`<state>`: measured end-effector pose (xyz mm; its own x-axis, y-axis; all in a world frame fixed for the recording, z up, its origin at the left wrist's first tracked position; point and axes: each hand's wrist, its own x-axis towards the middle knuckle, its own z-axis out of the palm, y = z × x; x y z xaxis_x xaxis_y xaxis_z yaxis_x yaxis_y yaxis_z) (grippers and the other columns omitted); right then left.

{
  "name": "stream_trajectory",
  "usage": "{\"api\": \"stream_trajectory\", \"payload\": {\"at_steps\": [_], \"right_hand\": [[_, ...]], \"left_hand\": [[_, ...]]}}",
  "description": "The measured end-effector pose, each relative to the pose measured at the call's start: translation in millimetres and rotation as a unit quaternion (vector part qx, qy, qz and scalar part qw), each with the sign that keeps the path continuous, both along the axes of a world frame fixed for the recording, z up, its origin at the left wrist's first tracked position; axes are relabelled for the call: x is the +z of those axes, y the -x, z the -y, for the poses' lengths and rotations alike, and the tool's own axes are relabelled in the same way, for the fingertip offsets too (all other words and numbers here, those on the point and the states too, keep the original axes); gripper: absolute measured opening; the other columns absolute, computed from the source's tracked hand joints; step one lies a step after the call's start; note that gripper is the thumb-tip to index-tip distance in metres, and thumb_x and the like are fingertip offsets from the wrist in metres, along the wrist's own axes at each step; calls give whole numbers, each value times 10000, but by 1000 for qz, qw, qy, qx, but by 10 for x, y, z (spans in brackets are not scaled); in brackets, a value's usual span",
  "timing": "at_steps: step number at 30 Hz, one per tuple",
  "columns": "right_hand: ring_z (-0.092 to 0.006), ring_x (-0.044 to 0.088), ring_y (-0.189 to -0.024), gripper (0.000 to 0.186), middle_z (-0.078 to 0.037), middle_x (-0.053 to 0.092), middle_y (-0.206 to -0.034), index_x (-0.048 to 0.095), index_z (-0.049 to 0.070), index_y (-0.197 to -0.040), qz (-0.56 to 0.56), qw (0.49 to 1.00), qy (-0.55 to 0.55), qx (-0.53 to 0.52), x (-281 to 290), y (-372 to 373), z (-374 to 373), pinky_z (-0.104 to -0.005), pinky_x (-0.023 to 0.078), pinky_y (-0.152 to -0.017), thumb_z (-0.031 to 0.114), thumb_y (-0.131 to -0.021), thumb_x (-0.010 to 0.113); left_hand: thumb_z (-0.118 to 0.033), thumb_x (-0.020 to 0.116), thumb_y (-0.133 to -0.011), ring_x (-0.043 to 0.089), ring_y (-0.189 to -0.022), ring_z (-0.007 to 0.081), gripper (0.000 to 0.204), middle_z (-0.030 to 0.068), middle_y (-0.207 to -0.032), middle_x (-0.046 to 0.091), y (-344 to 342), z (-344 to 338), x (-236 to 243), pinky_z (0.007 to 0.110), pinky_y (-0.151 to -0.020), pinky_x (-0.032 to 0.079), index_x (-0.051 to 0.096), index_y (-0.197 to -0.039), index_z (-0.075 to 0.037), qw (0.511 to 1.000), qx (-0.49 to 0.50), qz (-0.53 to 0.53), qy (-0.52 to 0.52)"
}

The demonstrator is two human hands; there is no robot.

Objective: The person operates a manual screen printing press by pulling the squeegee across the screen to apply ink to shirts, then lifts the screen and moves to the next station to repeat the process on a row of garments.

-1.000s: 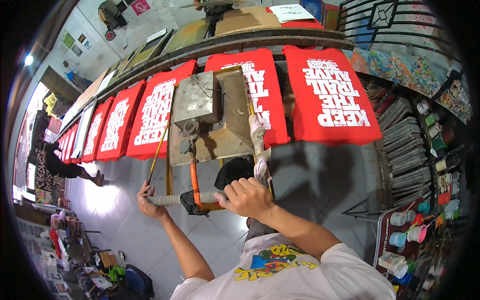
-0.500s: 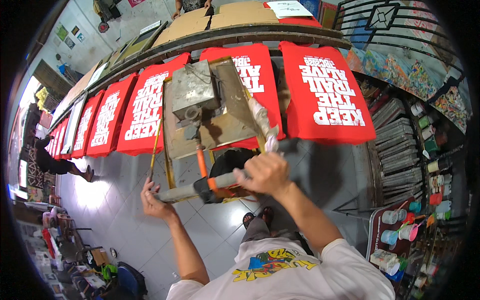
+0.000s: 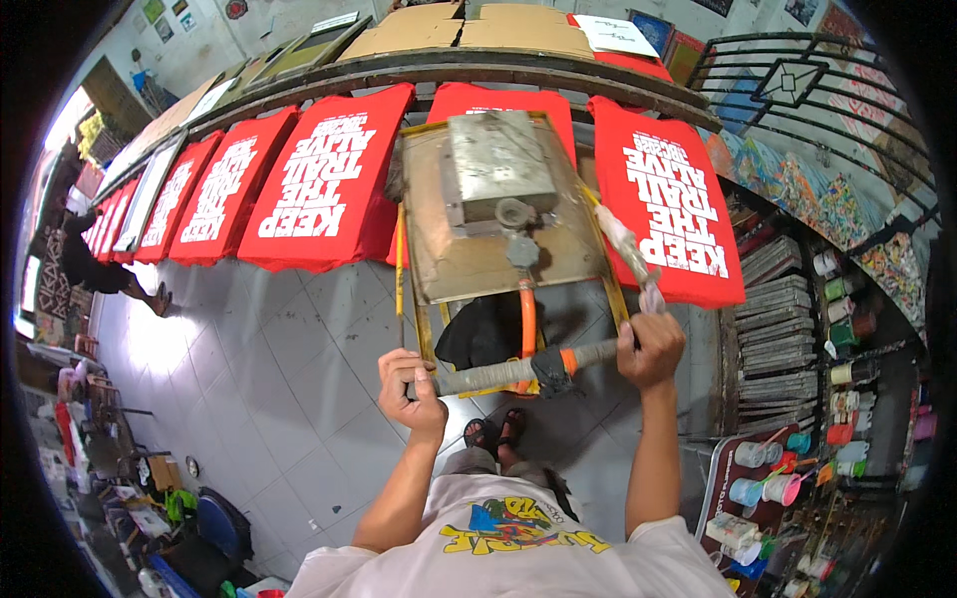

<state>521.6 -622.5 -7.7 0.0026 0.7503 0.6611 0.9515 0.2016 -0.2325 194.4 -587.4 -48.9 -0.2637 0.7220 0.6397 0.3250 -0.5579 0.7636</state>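
Observation:
My left hand (image 3: 409, 389) grips the left end of a grey tape-wrapped bar (image 3: 464, 377), and my right hand (image 3: 646, 347) holds its right end. The bar joins a heater-like device (image 3: 498, 169): a metal box on a square plate in a yellow frame (image 3: 620, 299), with an orange pipe (image 3: 528, 309) running down to the bar. A cloth-wrapped strip (image 3: 626, 244) runs along its right side. The plate hangs over a red printed T-shirt (image 3: 488, 98) and hides much of it. More red shirts with white print (image 3: 309, 169) lie to the left, another (image 3: 683, 199) to the right.
A rail (image 3: 518, 62) with cardboard (image 3: 528, 25) runs behind the shirts. Stacked boards (image 3: 778, 329) and ink pots (image 3: 778, 488) are at the right, a chair (image 3: 219, 518) at lower left. A person in black (image 3: 110, 264) is at far left, tiled floor (image 3: 259, 379) below.
The device, bar and both my hands have moved rightward, and the bar sits nearly level with both hands still on it. The view has shifted, exposing more of the shirts to the left.

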Motion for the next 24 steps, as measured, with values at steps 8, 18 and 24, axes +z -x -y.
{"api": "stream_trajectory", "payload": {"at_steps": [8,18,24], "right_hand": [[-371,461,-560,331,-157,414,-594,416,50,-619,17,994,18,-105,3,261,669,-468,310,-564,193,-882,557],[-376,419,-537,342,-163,398,-596,409,43,-618,26,988,-20,-150,-55,380,694,-473,278,-552,185,-908,521],[-365,453,-540,326,-151,436,-595,452,58,-617,26,987,-22,-158,-80,374,721,-470,303,-554,196,-902,527]], "left_hand": [[-120,604,-918,659,-811,294,231,105,-723,652,19,-193,-11,393,-763,517,553,-712,-29,997,-70,8,-41],[-183,603,-938,643,-829,302,282,101,-696,631,42,-363,-63,409,-779,501,544,-708,-32,993,-117,12,-31],[-131,608,-902,652,-816,302,218,101,-706,640,53,-384,-61,399,-769,510,559,-717,-26,991,-127,11,-52]]}}
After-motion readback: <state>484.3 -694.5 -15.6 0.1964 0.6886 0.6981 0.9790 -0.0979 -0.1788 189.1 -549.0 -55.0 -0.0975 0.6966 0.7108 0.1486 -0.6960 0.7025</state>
